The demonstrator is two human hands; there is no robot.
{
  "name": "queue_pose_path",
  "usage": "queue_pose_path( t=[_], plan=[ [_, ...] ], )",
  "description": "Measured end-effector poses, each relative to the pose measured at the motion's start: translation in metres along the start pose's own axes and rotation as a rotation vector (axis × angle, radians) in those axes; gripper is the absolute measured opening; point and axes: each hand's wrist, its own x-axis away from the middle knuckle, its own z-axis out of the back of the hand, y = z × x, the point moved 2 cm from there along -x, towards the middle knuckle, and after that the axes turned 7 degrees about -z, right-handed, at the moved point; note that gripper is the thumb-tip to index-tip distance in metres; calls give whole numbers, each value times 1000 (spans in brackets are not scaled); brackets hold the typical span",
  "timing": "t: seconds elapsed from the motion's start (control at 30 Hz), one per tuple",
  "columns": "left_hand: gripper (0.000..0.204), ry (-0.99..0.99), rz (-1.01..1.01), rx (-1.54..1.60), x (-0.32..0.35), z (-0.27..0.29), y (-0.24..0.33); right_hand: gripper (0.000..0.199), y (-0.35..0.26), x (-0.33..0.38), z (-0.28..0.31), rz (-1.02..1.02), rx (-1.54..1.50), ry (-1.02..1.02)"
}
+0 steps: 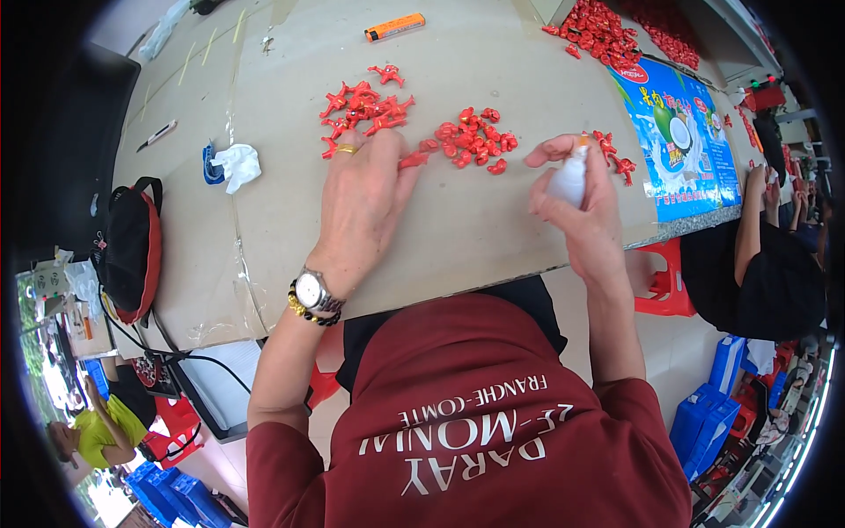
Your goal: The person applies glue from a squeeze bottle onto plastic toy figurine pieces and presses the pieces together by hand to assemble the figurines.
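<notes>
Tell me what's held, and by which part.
The right hand grips a white bottle around its body; the left hand seems to pinch a red piece by its left end.

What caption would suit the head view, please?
Left hand pinching a small red piece, right hand holding a white bottle.

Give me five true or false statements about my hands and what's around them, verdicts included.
1. Your right hand holds a white bottle. True.
2. The wristwatch is on your right wrist. False: it is on the left one.
3. Your left hand holds a small red piece. True.
4. The crumpled white wad lies to the right of both hands. False: it lies to their left.
5. The orange oblong item lies beyond both hands. True.
</notes>
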Motion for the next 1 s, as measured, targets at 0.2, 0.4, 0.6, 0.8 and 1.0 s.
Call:
queue_pose_path(
  t=[0.2, 0.4, 0.6, 0.8, 1.0],
  plan=[
    [16, 166, 552, 1308, 27, 1, 16, 36, -12, 10, -23, 245, 234, -82],
    [21, 221, 699, 1933, 58, -16, 26, 33, -26, 22, -29, 536, 410, 32],
    [20, 261, 715, 2123, 62, -20, 33, 34, -27, 28, -31, 679, 445, 65],
    [18, 214, 695, 2113, 63, -22, 30, 32, -25, 27, -35, 804, 554, 34],
    [16, 192, 692, 2098, 64, -22, 32, 33, -23, 28, -39, 851, 593, 11]
  ],
)
